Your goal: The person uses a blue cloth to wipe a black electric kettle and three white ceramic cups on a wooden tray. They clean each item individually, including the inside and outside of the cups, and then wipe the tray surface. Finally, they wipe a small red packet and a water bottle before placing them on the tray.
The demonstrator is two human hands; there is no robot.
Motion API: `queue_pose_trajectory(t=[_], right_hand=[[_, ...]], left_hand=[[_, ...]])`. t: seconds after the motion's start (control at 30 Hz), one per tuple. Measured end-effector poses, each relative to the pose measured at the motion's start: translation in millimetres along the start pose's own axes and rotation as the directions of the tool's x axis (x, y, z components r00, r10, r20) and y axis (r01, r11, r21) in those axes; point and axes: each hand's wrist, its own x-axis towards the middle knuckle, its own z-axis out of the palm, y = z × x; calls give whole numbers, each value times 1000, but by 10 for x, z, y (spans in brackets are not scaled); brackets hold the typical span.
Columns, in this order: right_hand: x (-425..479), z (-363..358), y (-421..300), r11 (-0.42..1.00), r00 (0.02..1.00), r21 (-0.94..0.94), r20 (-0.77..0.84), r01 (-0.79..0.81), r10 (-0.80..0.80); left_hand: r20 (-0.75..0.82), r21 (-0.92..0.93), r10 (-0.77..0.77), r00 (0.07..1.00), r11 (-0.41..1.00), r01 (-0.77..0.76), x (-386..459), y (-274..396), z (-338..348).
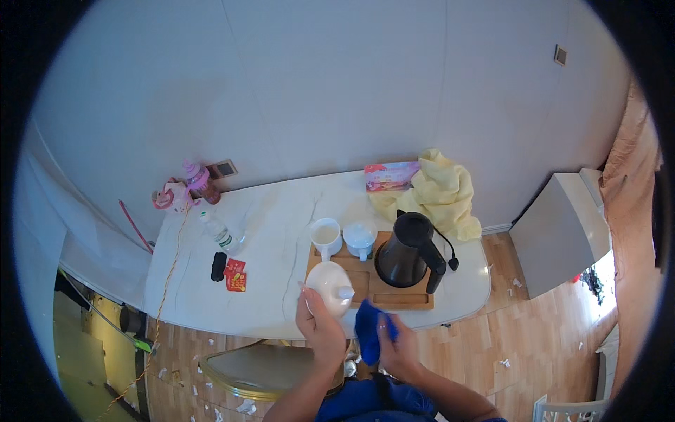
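Observation:
My left hand holds a glossy white ceramic piece above the table's front edge. A small knob or handle juts out on its right; whether it is a cup or a lid I cannot tell. A blue cloth is gripped in my right hand, just right of the ceramic piece and apart from it. Beyond my hands lies a wooden tray with recessed sections. Two white cups stand towards its back left. A dark electric kettle stands upright on its right half.
A yellow cloth and a printed pink card or box lie at the marble-patterned table's back. To the left are a plastic bottle, a black object, red packets and a pink bottle. A gold-rimmed chair stands at the front.

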Motion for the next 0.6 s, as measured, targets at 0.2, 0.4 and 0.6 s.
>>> queue_pose_trajectory(t=[0.2,0.4,0.6], right_hand=[[95,100,-224,785,773,-116,-138,609,-620],[449,284,-93,901,903,117,-161,418,-398],[276,492,566,775,780,-177,-55,607,-624]], left_hand=[[222,226,183,958,946,-234,-158,8,-3],[359,437,263,895,800,-411,60,-70,67],[88,131,-116,989,986,104,149,-183,-140]])
